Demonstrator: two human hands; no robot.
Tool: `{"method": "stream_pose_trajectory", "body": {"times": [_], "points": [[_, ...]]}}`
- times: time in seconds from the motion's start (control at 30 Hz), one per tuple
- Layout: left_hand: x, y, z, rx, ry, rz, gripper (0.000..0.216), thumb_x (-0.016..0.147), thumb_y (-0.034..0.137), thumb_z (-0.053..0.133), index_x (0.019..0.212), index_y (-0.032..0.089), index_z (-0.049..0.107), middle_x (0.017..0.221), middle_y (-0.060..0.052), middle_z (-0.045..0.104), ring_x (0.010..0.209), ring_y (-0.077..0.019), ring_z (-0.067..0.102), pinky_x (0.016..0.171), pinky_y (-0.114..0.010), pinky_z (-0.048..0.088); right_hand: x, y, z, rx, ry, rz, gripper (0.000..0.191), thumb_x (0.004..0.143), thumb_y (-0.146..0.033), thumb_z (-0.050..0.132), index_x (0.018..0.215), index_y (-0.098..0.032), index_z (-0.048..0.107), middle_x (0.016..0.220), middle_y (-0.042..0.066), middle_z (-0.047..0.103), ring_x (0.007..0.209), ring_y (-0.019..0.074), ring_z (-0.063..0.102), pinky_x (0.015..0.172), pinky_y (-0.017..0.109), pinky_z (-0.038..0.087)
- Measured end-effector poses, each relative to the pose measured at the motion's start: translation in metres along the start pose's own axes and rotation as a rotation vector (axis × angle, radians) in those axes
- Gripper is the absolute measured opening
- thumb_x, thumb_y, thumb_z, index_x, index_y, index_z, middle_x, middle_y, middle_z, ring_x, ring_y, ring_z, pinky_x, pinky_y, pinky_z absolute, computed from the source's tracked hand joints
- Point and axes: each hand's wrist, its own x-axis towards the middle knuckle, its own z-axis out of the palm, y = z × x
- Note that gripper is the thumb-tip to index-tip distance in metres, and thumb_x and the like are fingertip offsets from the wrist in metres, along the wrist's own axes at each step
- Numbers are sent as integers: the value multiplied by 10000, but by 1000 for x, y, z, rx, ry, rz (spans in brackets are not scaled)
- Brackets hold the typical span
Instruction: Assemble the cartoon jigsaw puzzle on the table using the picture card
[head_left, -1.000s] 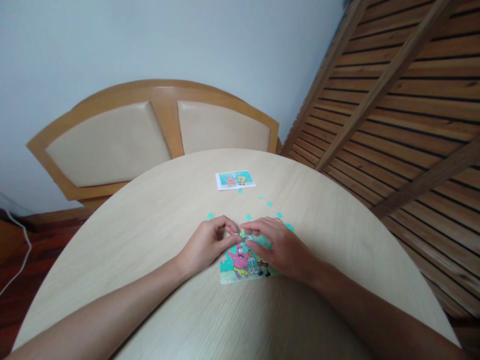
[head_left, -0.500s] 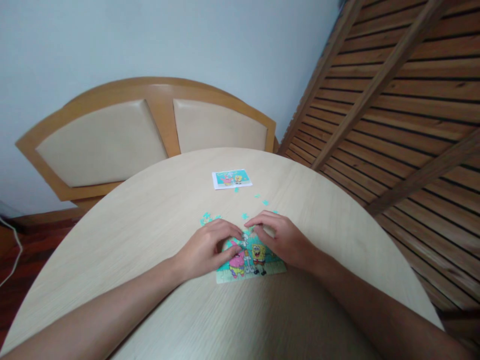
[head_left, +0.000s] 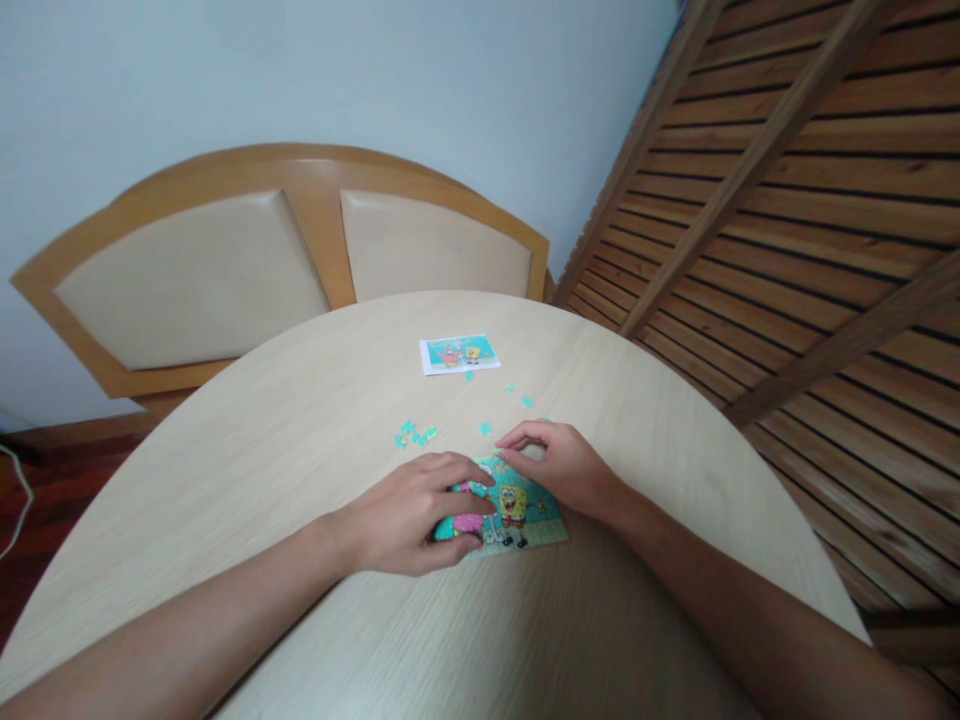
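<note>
A small cartoon jigsaw puzzle, mostly turquoise with a pink and a yellow figure, lies on the round pale wooden table. My left hand lies over the puzzle's left part, fingers stretched and pressing down on it. My right hand rests at the puzzle's upper right edge with its fingertips pinched together at the top border; what they hold is too small to name. Loose turquoise pieces lie just beyond the hands.
A small reference picture card lies farther back on the table, with more loose pieces near it. A wooden bench back with beige cushions stands behind the table. Slatted wooden panels rise on the right.
My left hand has slid down and flattened over the puzzle's left side. My right hand has moved up and right, uncovering the yellow figure. The view has shifted slightly.
</note>
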Motion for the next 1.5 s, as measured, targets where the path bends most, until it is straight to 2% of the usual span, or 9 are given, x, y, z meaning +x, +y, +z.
{"method": "stream_pose_trajectory", "body": {"times": [0.2, 0.7, 1.3, 1.37, 1.5], "points": [[1, -1, 0, 7, -11, 12, 308, 929, 350, 611, 1193, 209, 680, 1275, -113, 636, 1175, -284, 606, 1034, -454, 495, 0, 3, 1, 16, -26, 29, 143, 839, -295, 668, 906, -205, 756, 919, 34, 780, 860, 193, 721, 821, 323, 561], [0, 0, 1, 25, -6, 7, 320, 922, 340, 610, 1209, 214, 673, 1293, -114, 630, 1197, -288, 598, 1043, -458, 492, 1, 3, -2, -209, -2, -96, 71, 842, -213, 710, 863, -241, 771, 885, 14, 781, 910, 211, 686, 876, 363, 504], [-1, -1, 1, 18, -24, 9, 343, 921, 327, 623, 1243, 216, 660, 1313, -116, 619, 1216, -292, 588, 1063, -456, 479, 1, 6, -4, -343, -63, -183, 79, 880, -221, 697, 889, -245, 771, 955, 36, 729, 999, 226, 632, 919, 400, 457], [-1, -1, 1, 21, -28, 5, 345, 923, 334, 624, 1246, 217, 659, 1316, -116, 617, 1221, -293, 583, 1063, -460, 476, 0, 6, -3, -356, -48, -208, 104, 893, -221, 670, 947, -242, 757, 1016, 48, 726, 1040, 233, 625, 952, 417, 448], [-1, 0, 0, 21, -30, 3, 339, 930, 342, 615, 1241, 217, 661, 1309, -120, 619, 1221, -293, 582, 1066, -462, 471, -1, 6, 0, -403, -57, -257, 294, 965, -274, 564, 1234, -225, 672, 1273, 92, 686, 1211, 262, 575, 1036, 472, 405]]}}
